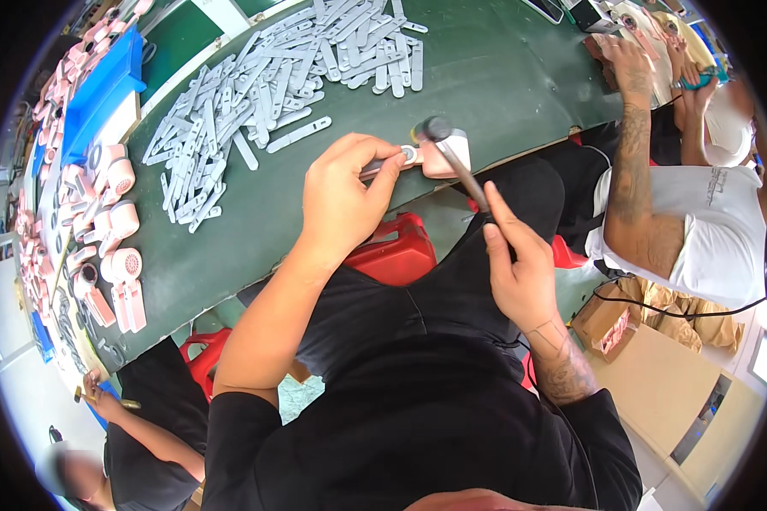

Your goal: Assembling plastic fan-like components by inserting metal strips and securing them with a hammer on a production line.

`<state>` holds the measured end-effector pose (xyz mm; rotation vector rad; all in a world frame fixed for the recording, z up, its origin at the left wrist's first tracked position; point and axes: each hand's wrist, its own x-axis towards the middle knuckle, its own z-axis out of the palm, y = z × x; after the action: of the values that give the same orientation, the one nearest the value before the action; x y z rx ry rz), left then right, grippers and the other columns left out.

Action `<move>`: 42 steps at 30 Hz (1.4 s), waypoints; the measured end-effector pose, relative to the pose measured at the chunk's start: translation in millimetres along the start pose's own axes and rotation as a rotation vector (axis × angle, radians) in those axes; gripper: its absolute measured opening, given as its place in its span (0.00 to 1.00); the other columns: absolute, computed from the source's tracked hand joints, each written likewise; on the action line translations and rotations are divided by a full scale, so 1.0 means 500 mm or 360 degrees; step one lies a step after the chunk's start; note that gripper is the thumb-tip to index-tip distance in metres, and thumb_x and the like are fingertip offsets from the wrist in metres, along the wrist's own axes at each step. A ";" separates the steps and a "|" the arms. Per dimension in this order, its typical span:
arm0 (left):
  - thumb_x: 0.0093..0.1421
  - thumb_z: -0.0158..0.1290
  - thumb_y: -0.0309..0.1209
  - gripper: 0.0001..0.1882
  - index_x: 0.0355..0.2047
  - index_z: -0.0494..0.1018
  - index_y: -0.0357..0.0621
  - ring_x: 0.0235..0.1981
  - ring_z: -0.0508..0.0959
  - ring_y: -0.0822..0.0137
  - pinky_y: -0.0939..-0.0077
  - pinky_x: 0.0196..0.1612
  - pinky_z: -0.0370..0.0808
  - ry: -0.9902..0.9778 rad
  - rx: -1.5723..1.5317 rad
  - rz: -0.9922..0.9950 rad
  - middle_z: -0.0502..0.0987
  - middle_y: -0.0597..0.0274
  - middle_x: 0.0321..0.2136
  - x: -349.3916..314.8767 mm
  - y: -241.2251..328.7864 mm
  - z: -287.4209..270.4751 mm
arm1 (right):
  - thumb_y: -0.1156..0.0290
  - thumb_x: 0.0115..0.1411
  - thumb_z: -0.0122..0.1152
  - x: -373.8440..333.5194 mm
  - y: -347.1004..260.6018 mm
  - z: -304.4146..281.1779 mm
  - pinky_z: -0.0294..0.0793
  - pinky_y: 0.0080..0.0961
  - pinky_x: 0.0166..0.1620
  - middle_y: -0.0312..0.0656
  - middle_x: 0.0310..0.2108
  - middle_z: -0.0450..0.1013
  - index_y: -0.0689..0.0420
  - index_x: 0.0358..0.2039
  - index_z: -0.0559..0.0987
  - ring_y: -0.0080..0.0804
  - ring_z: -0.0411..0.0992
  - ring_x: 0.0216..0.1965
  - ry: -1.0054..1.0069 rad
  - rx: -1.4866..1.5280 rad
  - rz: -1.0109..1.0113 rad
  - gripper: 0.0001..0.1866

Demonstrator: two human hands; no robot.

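My left hand is closed, with thumb and fingers pinching the handle of a small pink hair dryer near the green table's front edge. A pale ring shows just past the fingertips, and most of the handle is hidden in the hand. My right hand grips a hammer by its dark shaft. The rounded black hammer head hangs over the hair dryer, covering part of it; whether the two touch I cannot tell. Beyond the left hand lies a heap of flat grey plastic strips.
Several pink hair dryers with cords lie along the table's left side, near a blue bin. A co-worker in white reaches over the table at right; another person in black sits lower left. A red stool stands under the table edge.
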<state>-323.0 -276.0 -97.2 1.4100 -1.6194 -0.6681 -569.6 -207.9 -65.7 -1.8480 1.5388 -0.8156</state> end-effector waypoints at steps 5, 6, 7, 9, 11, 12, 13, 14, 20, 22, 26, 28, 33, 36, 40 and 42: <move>0.64 0.67 0.27 0.04 0.38 0.86 0.40 0.35 0.88 0.55 0.65 0.40 0.86 0.0073 -0.0009 0.0057 0.86 0.57 0.37 -0.001 0.001 0.010 | 0.77 0.74 0.60 -0.003 0.012 -0.002 0.78 0.34 0.41 0.48 0.31 0.76 0.54 0.71 0.77 0.45 0.75 0.31 0.0131 -0.0085 -0.0330 0.26; 0.64 0.67 0.27 0.04 0.38 0.86 0.40 0.35 0.88 0.55 0.65 0.40 0.86 0.0078 -0.0010 0.0053 0.86 0.57 0.37 -0.002 0.000 0.012 | 0.77 0.73 0.61 -0.010 0.006 -0.004 0.78 0.35 0.40 0.48 0.31 0.76 0.52 0.70 0.78 0.45 0.75 0.31 -0.0047 -0.0185 -0.0087 0.26; 0.64 0.67 0.27 0.04 0.38 0.86 0.40 0.35 0.88 0.55 0.65 0.40 0.86 0.0090 -0.0035 0.0053 0.86 0.57 0.37 -0.002 -0.001 0.016 | 0.77 0.73 0.61 -0.004 0.001 -0.014 0.78 0.35 0.39 0.48 0.30 0.75 0.52 0.70 0.79 0.45 0.76 0.31 -0.0043 -0.0245 -0.0089 0.26; 0.64 0.67 0.27 0.04 0.38 0.86 0.40 0.35 0.88 0.55 0.65 0.39 0.86 0.0105 -0.0056 0.0039 0.86 0.57 0.37 -0.006 -0.003 0.015 | 0.77 0.72 0.62 0.006 -0.013 -0.041 0.79 0.35 0.42 0.51 0.35 0.79 0.53 0.69 0.79 0.45 0.79 0.35 -0.0015 -0.0320 -0.0080 0.25; 0.64 0.67 0.27 0.04 0.38 0.86 0.41 0.34 0.88 0.55 0.65 0.39 0.86 0.0101 -0.0060 0.0046 0.86 0.57 0.38 -0.005 -0.003 0.013 | 0.77 0.72 0.62 0.005 -0.019 -0.043 0.80 0.34 0.44 0.54 0.43 0.82 0.53 0.69 0.79 0.45 0.80 0.36 0.0172 -0.0133 -0.0139 0.26; 0.64 0.67 0.27 0.04 0.38 0.86 0.41 0.34 0.88 0.55 0.65 0.39 0.86 0.0102 -0.0065 0.0046 0.86 0.57 0.38 -0.006 -0.003 0.013 | 0.77 0.73 0.61 0.002 -0.024 -0.041 0.80 0.32 0.48 0.56 0.54 0.82 0.57 0.68 0.79 0.46 0.82 0.40 0.0184 -0.0107 -0.0110 0.24; 0.64 0.67 0.28 0.04 0.37 0.86 0.41 0.34 0.88 0.55 0.65 0.39 0.86 0.0097 -0.0030 0.0049 0.86 0.57 0.38 -0.007 -0.004 0.012 | 0.77 0.74 0.60 -0.001 -0.012 -0.037 0.80 0.33 0.49 0.55 0.56 0.82 0.59 0.69 0.78 0.47 0.82 0.42 0.0014 -0.0183 -0.0143 0.24; 0.65 0.67 0.28 0.04 0.37 0.86 0.41 0.34 0.88 0.55 0.65 0.39 0.86 0.0094 0.0007 0.0055 0.86 0.57 0.38 -0.005 -0.005 0.011 | 0.77 0.75 0.59 -0.001 0.003 -0.029 0.81 0.33 0.50 0.55 0.58 0.82 0.60 0.69 0.77 0.47 0.83 0.43 -0.0153 -0.0258 -0.0179 0.24; 0.65 0.66 0.29 0.04 0.37 0.87 0.42 0.34 0.88 0.55 0.65 0.38 0.84 0.0146 -0.0076 0.0111 0.87 0.58 0.37 -0.007 -0.012 0.021 | 0.75 0.70 0.68 0.040 0.026 -0.013 0.79 0.25 0.53 0.51 0.51 0.85 0.59 0.76 0.69 0.27 0.83 0.50 0.0185 0.0045 -0.0194 0.36; 0.65 0.66 0.29 0.04 0.38 0.86 0.43 0.34 0.87 0.55 0.65 0.39 0.84 0.0132 -0.0074 0.0126 0.87 0.58 0.37 -0.008 -0.019 0.018 | 0.74 0.63 0.76 0.095 -0.006 -0.017 0.73 0.17 0.38 0.34 0.30 0.75 0.57 0.77 0.69 0.14 0.70 0.32 -0.0054 0.0180 0.0353 0.43; 0.65 0.67 0.31 0.06 0.38 0.86 0.43 0.37 0.86 0.55 0.63 0.43 0.81 0.0112 0.0008 0.0061 0.87 0.59 0.38 -0.005 -0.022 0.021 | 0.66 0.57 0.84 0.192 0.050 0.026 0.72 0.18 0.36 0.29 0.27 0.71 0.56 0.73 0.75 0.15 0.63 0.28 -0.0210 0.0339 0.0066 0.44; 0.65 0.68 0.31 0.06 0.38 0.86 0.43 0.38 0.86 0.55 0.63 0.44 0.80 0.0099 -0.0006 0.0043 0.87 0.60 0.38 -0.003 -0.023 0.023 | 0.68 0.57 0.84 0.189 0.063 0.031 0.72 0.17 0.40 0.29 0.34 0.75 0.60 0.72 0.74 0.14 0.65 0.32 -0.0236 0.0361 0.0079 0.44; 0.64 0.68 0.30 0.05 0.38 0.86 0.44 0.38 0.86 0.56 0.65 0.46 0.79 0.0138 0.0107 0.0171 0.88 0.62 0.39 0.000 -0.022 0.020 | 0.70 0.58 0.84 0.182 0.061 0.033 0.75 0.17 0.48 0.31 0.45 0.81 0.63 0.71 0.76 0.14 0.71 0.39 -0.0313 0.0392 0.0180 0.41; 0.64 0.68 0.30 0.05 0.38 0.87 0.44 0.37 0.86 0.57 0.65 0.45 0.79 0.0114 0.0110 0.0114 0.88 0.63 0.39 0.006 -0.004 0.019 | 0.65 0.56 0.85 0.182 0.073 0.041 0.78 0.22 0.40 0.39 0.35 0.84 0.54 0.69 0.79 0.19 0.72 0.30 -0.0204 0.0343 0.0109 0.40; 0.64 0.69 0.27 0.05 0.38 0.87 0.41 0.37 0.87 0.58 0.66 0.44 0.82 0.0022 0.0063 0.0051 0.88 0.59 0.39 0.014 0.005 0.011 | 0.64 0.57 0.84 0.184 0.074 0.040 0.78 0.24 0.41 0.42 0.35 0.84 0.54 0.69 0.78 0.23 0.74 0.29 -0.0202 0.0326 0.0050 0.40; 0.64 0.69 0.26 0.05 0.39 0.87 0.40 0.37 0.87 0.58 0.67 0.43 0.83 0.0005 -0.0026 0.0020 0.88 0.57 0.39 0.014 -0.002 0.003 | 0.64 0.58 0.83 0.181 0.051 0.029 0.78 0.25 0.41 0.43 0.34 0.84 0.53 0.70 0.78 0.25 0.74 0.29 -0.0207 0.0332 0.0005 0.40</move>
<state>-323.9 -283.3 -96.8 1.3874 -1.6159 -0.6700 -561.4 -300.1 -87.2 -1.7109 1.3234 -0.8052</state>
